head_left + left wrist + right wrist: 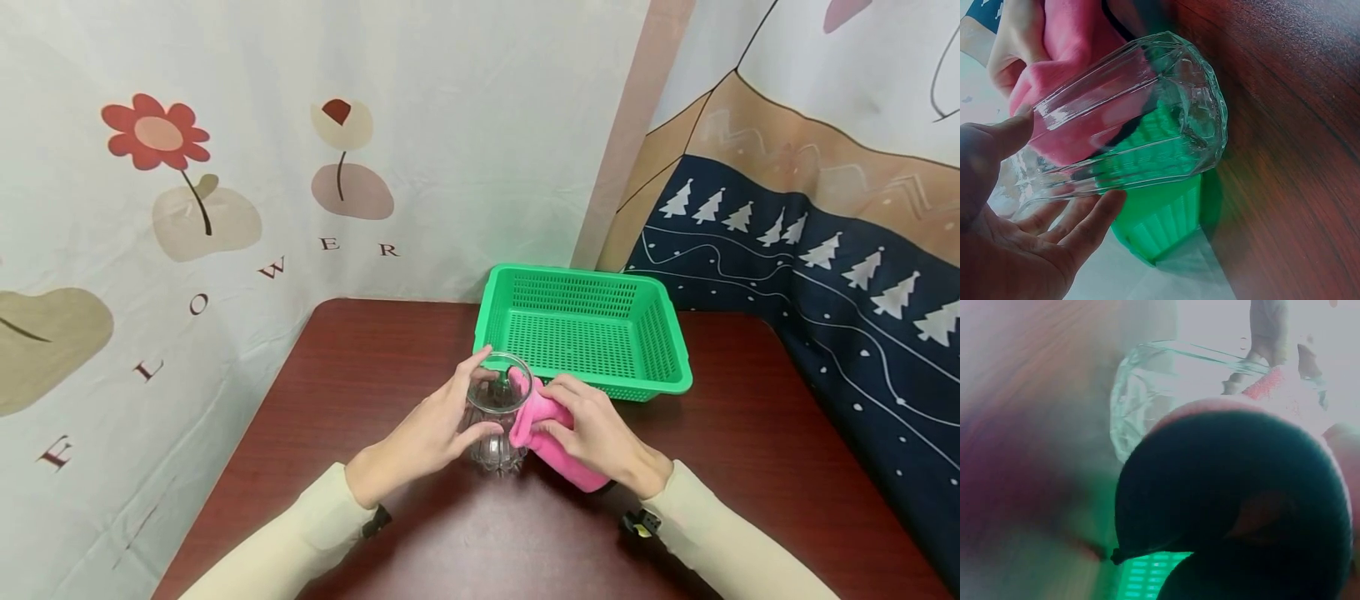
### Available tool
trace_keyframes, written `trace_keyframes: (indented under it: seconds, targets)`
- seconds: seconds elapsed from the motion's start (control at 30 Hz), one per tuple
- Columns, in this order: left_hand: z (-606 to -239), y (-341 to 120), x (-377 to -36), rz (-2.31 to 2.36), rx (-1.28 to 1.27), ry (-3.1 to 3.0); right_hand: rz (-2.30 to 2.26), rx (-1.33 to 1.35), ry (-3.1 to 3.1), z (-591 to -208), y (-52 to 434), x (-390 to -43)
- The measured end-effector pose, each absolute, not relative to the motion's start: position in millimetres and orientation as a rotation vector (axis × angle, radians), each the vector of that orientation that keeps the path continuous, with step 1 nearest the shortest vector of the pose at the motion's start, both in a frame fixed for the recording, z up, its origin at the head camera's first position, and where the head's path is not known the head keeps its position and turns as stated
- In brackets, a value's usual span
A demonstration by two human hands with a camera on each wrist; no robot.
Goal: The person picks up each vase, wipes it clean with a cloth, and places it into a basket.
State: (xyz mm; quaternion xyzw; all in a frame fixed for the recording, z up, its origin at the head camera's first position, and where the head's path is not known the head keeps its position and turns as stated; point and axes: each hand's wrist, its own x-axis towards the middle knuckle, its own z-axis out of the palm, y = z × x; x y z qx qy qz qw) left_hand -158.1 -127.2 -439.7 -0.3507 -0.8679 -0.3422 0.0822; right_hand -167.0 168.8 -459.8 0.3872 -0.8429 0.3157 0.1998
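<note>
My left hand (427,433) holds a clear ribbed glass jar (498,433) from its left side, thumb in front and fingers round the back. In the left wrist view the jar (1194,119) shows its thick base held off the table. My right hand (600,429) grips a pink cloth (566,460) against the jar's right side, with part of the cloth at the rim and the rest hanging below. A dark face of the cloth (1229,469) fills much of the right wrist view and hides the right fingers there.
A green plastic basket (682,379) with slotted walls stands just behind the hands, towards the back right of the dark red table (360,358). Printed curtains (465,167) hang behind and beside the table.
</note>
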Motion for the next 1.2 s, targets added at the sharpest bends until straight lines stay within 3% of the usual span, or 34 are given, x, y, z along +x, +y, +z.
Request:
trace_keyframes:
  seconds: [1.2]
  targets:
    - [-435.8, -125.5, -153.0, -1.004, -1.02, -2.619, 1.103, 0.968, -2.223, -460.5, 170.9, -165.8]
